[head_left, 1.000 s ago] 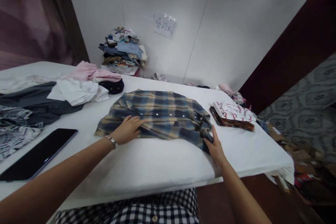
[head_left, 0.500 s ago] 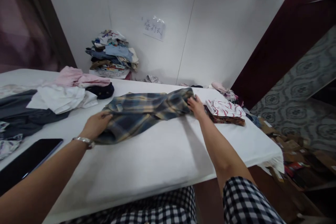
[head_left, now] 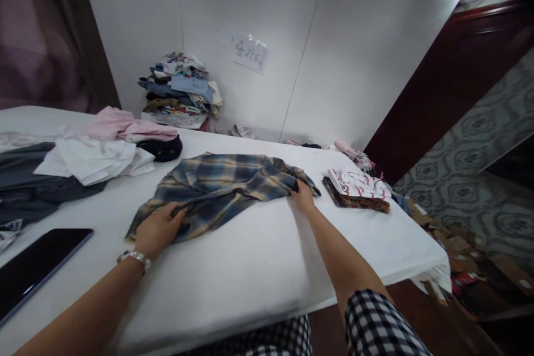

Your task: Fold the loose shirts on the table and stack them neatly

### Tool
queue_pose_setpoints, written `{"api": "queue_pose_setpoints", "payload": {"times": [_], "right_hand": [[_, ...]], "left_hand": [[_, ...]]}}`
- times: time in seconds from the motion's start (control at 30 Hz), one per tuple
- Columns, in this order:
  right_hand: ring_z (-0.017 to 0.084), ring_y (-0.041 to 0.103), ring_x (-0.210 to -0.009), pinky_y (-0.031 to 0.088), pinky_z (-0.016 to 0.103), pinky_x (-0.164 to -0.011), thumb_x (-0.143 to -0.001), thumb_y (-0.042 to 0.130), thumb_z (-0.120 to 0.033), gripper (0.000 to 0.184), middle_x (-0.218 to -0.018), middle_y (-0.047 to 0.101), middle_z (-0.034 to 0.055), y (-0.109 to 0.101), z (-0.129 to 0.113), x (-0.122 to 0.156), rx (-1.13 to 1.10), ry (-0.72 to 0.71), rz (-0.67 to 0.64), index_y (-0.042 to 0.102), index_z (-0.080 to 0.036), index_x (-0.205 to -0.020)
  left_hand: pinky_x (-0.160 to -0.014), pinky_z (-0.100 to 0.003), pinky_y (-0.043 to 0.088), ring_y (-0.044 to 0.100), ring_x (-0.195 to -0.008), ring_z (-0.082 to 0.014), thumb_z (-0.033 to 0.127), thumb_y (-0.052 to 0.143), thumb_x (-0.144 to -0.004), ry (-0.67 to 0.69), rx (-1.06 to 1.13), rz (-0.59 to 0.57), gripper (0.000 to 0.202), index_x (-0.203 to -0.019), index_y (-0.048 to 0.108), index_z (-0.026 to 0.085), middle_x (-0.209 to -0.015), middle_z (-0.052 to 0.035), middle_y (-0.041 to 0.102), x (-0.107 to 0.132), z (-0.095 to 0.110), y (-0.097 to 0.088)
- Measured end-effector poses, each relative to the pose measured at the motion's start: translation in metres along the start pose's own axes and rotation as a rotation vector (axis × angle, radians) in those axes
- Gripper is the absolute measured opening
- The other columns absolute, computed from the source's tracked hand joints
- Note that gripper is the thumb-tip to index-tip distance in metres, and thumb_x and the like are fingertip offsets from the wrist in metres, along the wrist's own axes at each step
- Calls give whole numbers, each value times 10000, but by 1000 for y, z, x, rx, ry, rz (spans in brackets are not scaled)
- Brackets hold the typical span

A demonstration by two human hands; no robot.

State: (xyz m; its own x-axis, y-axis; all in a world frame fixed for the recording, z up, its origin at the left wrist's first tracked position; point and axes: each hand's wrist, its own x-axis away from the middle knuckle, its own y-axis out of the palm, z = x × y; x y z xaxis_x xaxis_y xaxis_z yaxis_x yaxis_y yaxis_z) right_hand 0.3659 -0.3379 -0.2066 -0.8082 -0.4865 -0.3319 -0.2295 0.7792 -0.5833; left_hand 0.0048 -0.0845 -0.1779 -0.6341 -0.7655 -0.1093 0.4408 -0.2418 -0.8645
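A blue and yellow plaid shirt [head_left: 225,183] lies partly folded and rumpled on the white table [head_left: 250,267]. My left hand [head_left: 158,229] grips its near left edge, fingers curled into the cloth. At the shirt's right end my right hand [head_left: 301,197] is closed on a bunch of the fabric. A watch sits on my left wrist.
A small stack of folded shirts [head_left: 356,186] lies right of the plaid shirt. Loose white, pink, dark and grey clothes [head_left: 95,147] are heaped at the left. A dark tablet [head_left: 33,267] rests near the front left. A pile of clothes [head_left: 179,89] stands by the wall.
My right hand lifted the shirt's right side up and back, then brought it down toward me. My left hand slid along the left edge toward me. The shirt went from flat to rumpled.
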Motion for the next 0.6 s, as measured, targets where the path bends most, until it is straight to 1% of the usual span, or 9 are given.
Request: {"api": "queue_pose_setpoints", "payload": {"times": [0.1,0.17,0.23,0.3,0.37,0.47,0.53,0.6], "right_hand": [[255,544,-1031,366,345,-956,-679,614,-154,199,-992,680,82,-3,2,-20,116,35,5,676,-154,-868],[220,574,-881,400,318,-857,-706,590,-181,81,-828,671,52,-8,4,-28,152,37,4,654,-167,-755],[194,562,-755,408,302,-767,-731,571,-230,73,-712,628,21,-17,4,-33,157,15,3,621,-184,-703],[176,532,-685,402,286,-707,-755,547,-284,114,-658,590,-2,-30,1,-35,136,-26,2,589,-197,-694],[165,506,-674,398,272,-680,-785,512,-343,162,-662,572,-11,-51,-5,-34,96,-71,17,561,-205,-717],[156,478,-691,399,259,-662,-828,454,-429,230,-716,551,-14,-91,-18,-21,36,-118,83,529,-213,-806],[151,467,-695,397,257,-660,-832,461,-462,255,-746,534,-15,-119,-28,-4,-39,-154,175,515,-214,-856],[145,463,-687,392,258,-656,-815,508,-479,272,-747,523,-15,-143,-36,19,-143,-191,287,516,-211,-866]], "left_hand": [[-714,-320,440,639,-921,-269,488,355,-884,-33,21,-5,423,-1117,610,243,-1034,-68,696,-2,-4,6],[-724,-322,432,635,-932,-266,465,348,-889,-49,24,-1,414,-1128,604,244,-1042,-75,690,-3,-6,9],[-727,-330,426,633,-933,-271,463,352,-887,-54,21,-1,414,-1127,608,242,-1048,-80,688,-5,-6,10],[-709,-330,423,637,-915,-270,461,358,-883,-56,23,1,412,-1117,615,240,-1033,-82,694,-5,-6,11],[-688,-320,422,642,-889,-260,447,369,-878,-56,31,14,399,-1102,624,238,-1003,-80,700,-4,-4,10],[-690,-302,432,645,-860,-238,415,382,-870,-34,49,35,381,-1089,636,234,-972,-70,705,3,2,4],[-716,-291,438,642,-874,-226,397,383,-865,-10,58,54,381,-1092,638,229,-977,-60,704,11,10,-4],[-749,-284,438,634,-912,-220,389,375,-863,15,58,65,392,-1106,631,221,-1017,-52,701,20,21,-15]]}}
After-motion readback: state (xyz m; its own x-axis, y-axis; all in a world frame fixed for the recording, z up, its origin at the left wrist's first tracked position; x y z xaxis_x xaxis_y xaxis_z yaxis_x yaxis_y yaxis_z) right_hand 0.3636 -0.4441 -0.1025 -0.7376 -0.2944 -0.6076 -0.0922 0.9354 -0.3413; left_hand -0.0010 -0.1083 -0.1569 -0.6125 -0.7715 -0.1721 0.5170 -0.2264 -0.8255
